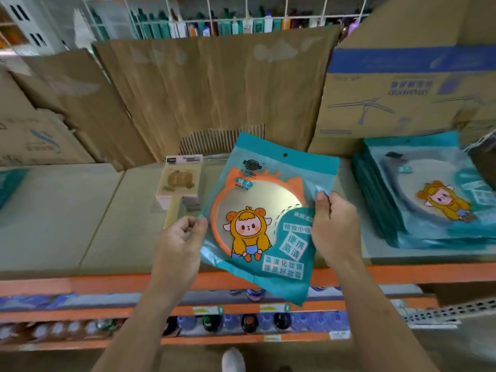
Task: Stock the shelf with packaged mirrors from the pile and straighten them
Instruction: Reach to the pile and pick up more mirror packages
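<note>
Head view. Store aisle: shelf (80,210) lined with flat cardboard sheets, with an orange front rail.

- Backing: brown cardboard cartons stand along the rear of the shelf. One carton with a blue band (402,84) is at the right rear. A white wire grid (214,20) above them holds rows of bottles, too blurred to identify.
- Packaged mirror (268,218): teal pouch with a clear window. Inside is a round orange-framed mirror with a cartoon figure in a yellow hood, labelled "MIRROR". It is held above the shelf front, tilted, with its lower corner overhanging the orange rail.
- Left hand (179,245): fingers curled, thumb and fingertips pinching the pouch's left edge.
- Right hand (335,229): grips the pouch's right edge, thumb on the front face.
- Pile of packaged mirrors (418,202): same teal pouches, stacked flat on the shelf at right, near the held pouch but apart from it.
- Pink-framed handle mirror in clear wrap (178,186): lies flat on the shelf, just left of the held pouch and partly behind it.
- Lower shelves: bottled goods (249,322) seen from above behind orange rails with price tags.
- Floor: white shoe (233,361) at the bottom edge.
</note>
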